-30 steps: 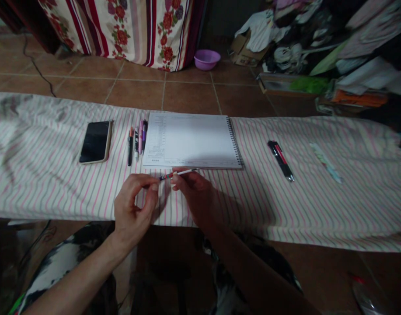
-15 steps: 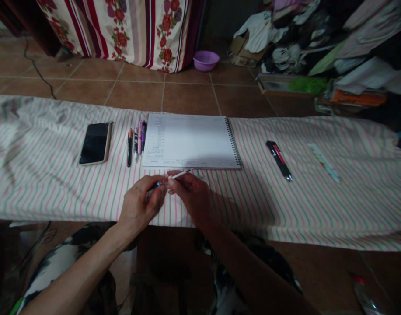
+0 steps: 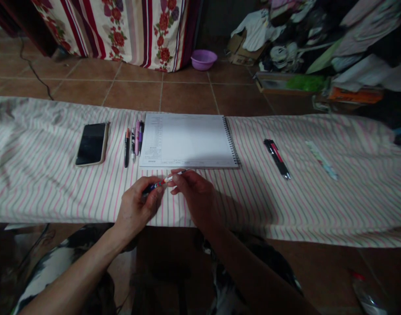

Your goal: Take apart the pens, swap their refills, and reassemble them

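Observation:
Both my hands hold one thin pen (image 3: pixel 169 178) just above the striped cloth (image 3: pixel 285 197), near its front edge. My left hand (image 3: pixel 137 206) pinches the pen's dark lower end. My right hand (image 3: pixel 193 197) pinches its white upper part. A spiral notebook (image 3: pixel 187 141) lies open right behind the hands. Several pens (image 3: pixel 133 142) lie in a row to the left of the notebook.
A dark phone (image 3: pixel 91 143) lies left of the pens. A black and red pen (image 3: pixel 277 157) and a pale strip (image 3: pixel 321 159) lie to the right. Beyond the cloth are a tiled floor, a purple bowl (image 3: pixel 203 59), a floral curtain and piled clutter.
My left hand has moved in and closed on the pen's lower end; a second ago it was beside the tip. The pen has tilted slightly and slid left.

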{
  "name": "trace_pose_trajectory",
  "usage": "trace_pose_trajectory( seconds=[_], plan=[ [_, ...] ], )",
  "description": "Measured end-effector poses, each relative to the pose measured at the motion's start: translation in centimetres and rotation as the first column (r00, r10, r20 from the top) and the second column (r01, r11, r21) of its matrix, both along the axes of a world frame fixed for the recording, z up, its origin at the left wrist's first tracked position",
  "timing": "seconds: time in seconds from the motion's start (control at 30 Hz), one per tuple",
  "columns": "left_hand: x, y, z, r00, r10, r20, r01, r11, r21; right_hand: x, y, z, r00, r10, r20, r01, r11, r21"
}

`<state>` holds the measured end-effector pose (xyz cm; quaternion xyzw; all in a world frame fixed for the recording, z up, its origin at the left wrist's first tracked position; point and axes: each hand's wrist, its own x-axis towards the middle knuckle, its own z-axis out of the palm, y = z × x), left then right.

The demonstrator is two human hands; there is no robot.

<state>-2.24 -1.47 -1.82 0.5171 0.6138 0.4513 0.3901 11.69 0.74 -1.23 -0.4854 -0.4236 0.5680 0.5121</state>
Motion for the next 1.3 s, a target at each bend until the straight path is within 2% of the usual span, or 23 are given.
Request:
trace_pose_trajectory(
  seconds=[0.23,0.43,0.6,0.77,0.97,1.13,1.3],
  plan=[
    [-0.3,0.0,-0.2,0.999,-0.015,-0.032,0.015,1.000,0.011,0.2,-0.1,-0.4,0.999,-0.028,-0.025,0.028,0.999,0.019],
    [-0.2,-0.2,-0.4,0.999,-0.033,0.008,0.033,0.999,-0.030,0.4,-0.3,0.0,0.999,-0.035,0.005,0.034,0.998,0.059],
    [-0.1,-0.1,0.3,0.995,-0.014,-0.100,0.015,1.000,0.014,0.5,-0.3,-0.5,0.997,-0.031,0.066,0.023,0.994,0.111],
    [-0.1,0.0,0.5,0.996,0.006,-0.087,-0.004,0.999,0.033,0.5,-0.4,-0.8,0.992,-0.033,0.125,0.014,0.989,0.149],
    [-0.1,0.0,0.3,0.959,-0.045,-0.280,0.073,0.993,0.088,0.0,-0.4,-1.2,0.988,-0.041,0.149,0.015,0.985,0.171],
    [-0.1,0.1,0.5,0.955,-0.049,-0.294,0.091,0.987,0.130,-0.2,-0.4,-1.8,0.991,-0.038,0.132,0.009,0.977,0.213],
    [-0.1,0.1,0.4,0.952,-0.057,-0.300,0.101,0.986,0.131,-0.2,-0.4,-1.6,0.984,-0.030,0.174,-0.003,0.983,0.186]
  ],
)
